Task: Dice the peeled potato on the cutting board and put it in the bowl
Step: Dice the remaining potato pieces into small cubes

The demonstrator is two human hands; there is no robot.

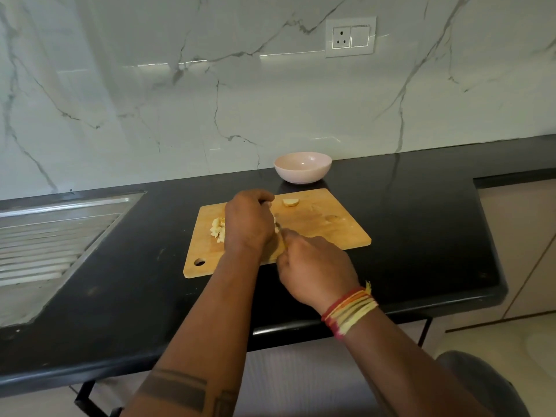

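Dicing goes on mid-board (316, 224): the left hand (248, 222) curls its grip over the potato (217, 230), and the right hand (313, 266) is closed round what seems a knife, blade hidden. Keep fingertips tucked back and cuts even. The bowl (302, 167) waits beyond, with nothing visible inside.

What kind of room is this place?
Probably a home kitchen: a black stone counter carries a wooden cutting board, with a ribbed steel sink drainboard and a white marble backsplash.
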